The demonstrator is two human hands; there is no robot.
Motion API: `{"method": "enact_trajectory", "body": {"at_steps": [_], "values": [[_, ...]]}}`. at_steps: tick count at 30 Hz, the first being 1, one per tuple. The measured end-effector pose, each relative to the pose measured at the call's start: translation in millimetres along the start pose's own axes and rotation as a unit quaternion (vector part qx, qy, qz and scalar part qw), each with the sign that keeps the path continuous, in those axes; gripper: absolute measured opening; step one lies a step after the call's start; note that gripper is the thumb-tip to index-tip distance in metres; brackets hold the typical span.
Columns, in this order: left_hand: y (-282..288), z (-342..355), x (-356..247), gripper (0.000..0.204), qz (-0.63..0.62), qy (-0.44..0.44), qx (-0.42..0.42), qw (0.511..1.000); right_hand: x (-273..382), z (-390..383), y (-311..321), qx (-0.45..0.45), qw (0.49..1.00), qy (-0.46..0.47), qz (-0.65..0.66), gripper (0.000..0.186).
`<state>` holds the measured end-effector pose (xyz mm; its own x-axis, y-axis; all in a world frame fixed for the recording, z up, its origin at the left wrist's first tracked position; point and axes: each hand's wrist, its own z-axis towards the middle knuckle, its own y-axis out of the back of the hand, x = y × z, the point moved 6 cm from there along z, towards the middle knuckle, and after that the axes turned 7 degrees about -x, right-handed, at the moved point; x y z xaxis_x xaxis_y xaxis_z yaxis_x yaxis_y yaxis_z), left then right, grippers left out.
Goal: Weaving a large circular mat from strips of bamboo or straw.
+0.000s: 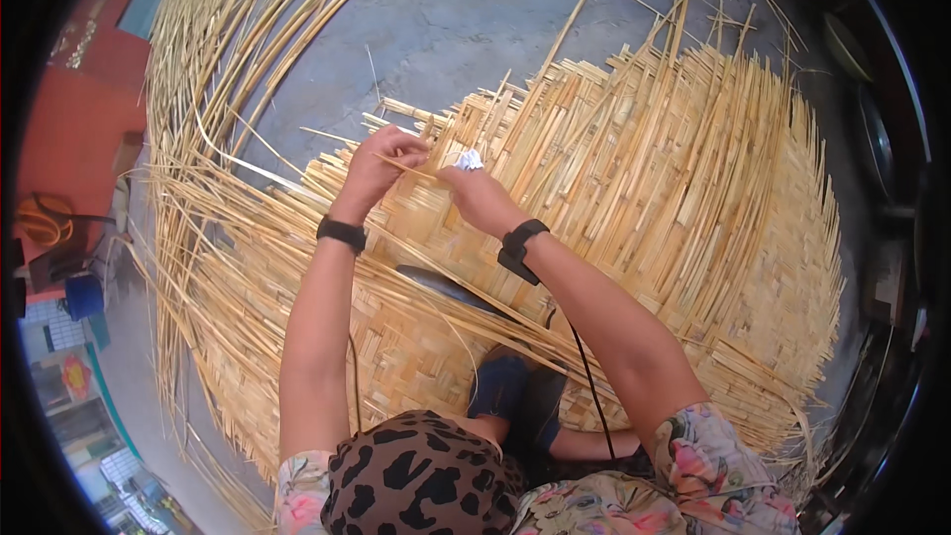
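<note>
One cane strip in right grip, reaching left grip; mat beneath

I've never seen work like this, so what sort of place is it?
Perhaps a home or small weaving workshop: a large woven mat spreads over a grey floor, with long loose strips heaped at the left.

Left of the woven mat, long stalks run out of view at the top. Over the mat, the right hand hides most of its own fingers — the white wad there is too small to identify. A dark curved thing on the mat lies partly under stalks. Right of the mat, dark objects blur into shadow.
</note>
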<state>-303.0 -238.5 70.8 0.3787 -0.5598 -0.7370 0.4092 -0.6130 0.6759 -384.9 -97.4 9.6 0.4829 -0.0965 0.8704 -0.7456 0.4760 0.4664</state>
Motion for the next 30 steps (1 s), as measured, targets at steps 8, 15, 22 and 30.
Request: {"method": "enact_trajectory", "body": {"at_steps": [8,15,22,30], "values": [[1,14,42,0.014,0.053,0.129,0.017,0.990,0,-16,-1,0.040,0.994,-0.068,0.074,0.011],[-7,20,28,0.025,-0.025,0.250,0.086,0.964,4,-23,6,-0.003,0.998,-0.024,0.051,0.013],[-16,34,41,0.034,-0.055,0.124,0.111,0.985,29,-25,14,-0.046,0.995,0.051,0.076,0.012],[-34,29,50,0.027,-0.142,0.203,0.126,0.961,-5,-13,11,-0.098,0.976,-0.173,0.089,0.014]]}}
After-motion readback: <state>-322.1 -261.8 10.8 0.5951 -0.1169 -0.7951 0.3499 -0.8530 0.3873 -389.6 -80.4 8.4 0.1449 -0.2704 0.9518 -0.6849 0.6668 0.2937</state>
